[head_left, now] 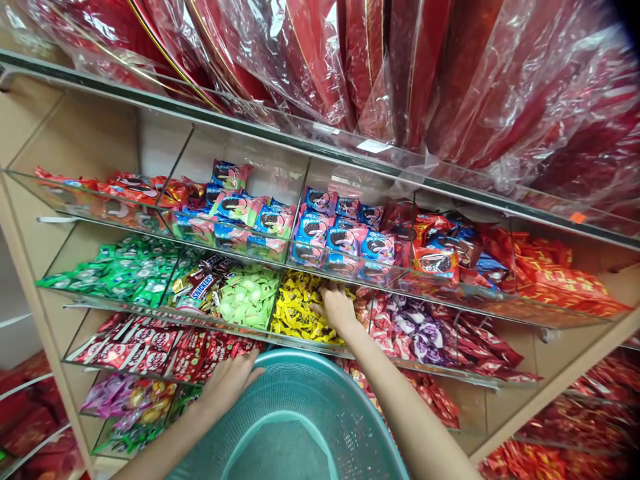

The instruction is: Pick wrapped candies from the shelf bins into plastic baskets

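My left hand point(227, 381) is closed over the left rim of an empty-looking green plastic mesh basket point(280, 363), which tilts towards me below the shelf. Further forward, my right hand point(336, 308) reaches into a compartment of yellow-wrapped candies point(296, 308). Its fingers curl down among them, and the fingertips are partly hidden, so how many candies are in the grasp does not show. Light green packets point(250, 297) lie in the section to the left of the yellow ones. Pink-wrapped sweets point(383, 327) fill the section on the right.
Clear dividers and shelf lips edge the compartments. Blue cookie packs point(343, 237) sit one tier up, with green-wrapped sweets point(133, 270) and Snickers packs point(204, 283) at left. A glass shelf edge point(280, 143) runs above, carrying red items in plastic point(320, 60).
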`<state>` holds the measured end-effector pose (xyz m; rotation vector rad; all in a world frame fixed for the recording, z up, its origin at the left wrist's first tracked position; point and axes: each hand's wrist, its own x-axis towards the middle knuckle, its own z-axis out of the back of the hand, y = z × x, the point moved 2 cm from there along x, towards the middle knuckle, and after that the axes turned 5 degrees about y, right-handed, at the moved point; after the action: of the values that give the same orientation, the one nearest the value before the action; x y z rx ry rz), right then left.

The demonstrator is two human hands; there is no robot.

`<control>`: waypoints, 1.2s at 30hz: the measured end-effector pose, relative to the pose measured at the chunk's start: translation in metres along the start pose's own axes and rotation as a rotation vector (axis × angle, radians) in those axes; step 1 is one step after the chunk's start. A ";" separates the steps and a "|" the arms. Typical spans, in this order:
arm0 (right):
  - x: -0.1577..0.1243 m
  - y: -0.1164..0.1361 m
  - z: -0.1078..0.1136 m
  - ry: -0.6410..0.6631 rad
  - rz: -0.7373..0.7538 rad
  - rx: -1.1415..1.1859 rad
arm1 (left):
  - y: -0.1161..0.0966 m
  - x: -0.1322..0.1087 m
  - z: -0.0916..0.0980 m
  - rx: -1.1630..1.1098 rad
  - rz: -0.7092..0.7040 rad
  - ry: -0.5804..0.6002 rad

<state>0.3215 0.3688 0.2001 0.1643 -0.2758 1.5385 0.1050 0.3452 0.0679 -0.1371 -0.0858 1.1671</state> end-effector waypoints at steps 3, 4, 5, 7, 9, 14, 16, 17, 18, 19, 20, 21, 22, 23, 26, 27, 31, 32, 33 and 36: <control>0.001 -0.003 -0.002 -0.011 0.040 0.041 | 0.000 -0.001 -0.001 0.036 -0.030 -0.016; 0.002 -0.004 -0.003 -0.003 0.045 0.060 | 0.000 -0.001 0.000 0.047 -0.039 -0.021; 0.003 -0.006 -0.004 0.005 0.047 0.082 | 0.000 -0.001 0.000 0.054 -0.044 -0.023; 0.005 -0.009 -0.004 0.005 0.051 0.142 | 0.000 -0.001 0.000 0.055 -0.043 -0.023; 0.005 -0.013 -0.003 -0.013 0.058 0.216 | 0.000 -0.001 0.000 0.053 -0.039 -0.024; -0.001 -0.026 0.005 -0.063 0.045 0.319 | 0.000 -0.002 0.000 0.066 -0.045 -0.040; -0.005 -0.030 0.005 -0.050 0.017 0.300 | 0.000 -0.001 -0.001 0.079 -0.047 -0.045; -0.006 -0.031 0.004 -0.036 0.007 0.282 | 0.001 -0.001 -0.001 0.083 -0.048 -0.046; -0.008 -0.030 0.002 -0.020 0.003 0.260 | 0.001 -0.001 -0.002 0.084 -0.051 -0.047; -0.009 -0.028 0.000 -0.005 0.006 0.238 | 0.001 0.000 -0.002 0.084 -0.054 -0.048; -0.010 -0.026 -0.002 0.002 0.013 0.216 | 0.001 0.000 -0.003 0.084 -0.057 -0.050; -0.010 -0.023 -0.004 0.001 0.021 0.197 | 0.001 0.001 -0.004 0.084 -0.059 -0.052; -0.011 -0.019 -0.006 -0.003 0.026 0.182 | 0.002 0.001 -0.004 0.085 -0.060 -0.054; -0.011 -0.016 -0.007 -0.006 0.027 0.171 | 0.002 0.002 -0.005 0.085 -0.061 -0.057; -0.008 -0.008 -0.009 0.024 0.012 0.159 | 0.002 0.003 -0.005 0.081 -0.067 -0.065; -0.007 -0.007 -0.010 0.051 0.010 0.161 | 0.002 0.003 -0.005 0.078 -0.066 -0.065; -0.003 -0.009 -0.012 0.138 0.024 0.186 | 0.002 0.002 -0.004 0.068 -0.048 -0.052; -0.002 -0.010 -0.012 0.144 0.025 0.195 | 0.002 0.003 -0.004 0.068 -0.047 -0.048; -0.002 -0.010 -0.013 0.145 0.025 0.202 | 0.002 0.003 -0.004 0.073 -0.045 -0.044; -0.003 -0.009 -0.014 0.142 0.013 0.218 | 0.002 0.004 -0.005 0.099 -0.045 -0.048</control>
<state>0.3316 0.3696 0.1862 0.2234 0.0039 1.5835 0.1050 0.3492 0.0626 -0.0194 -0.0730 1.1272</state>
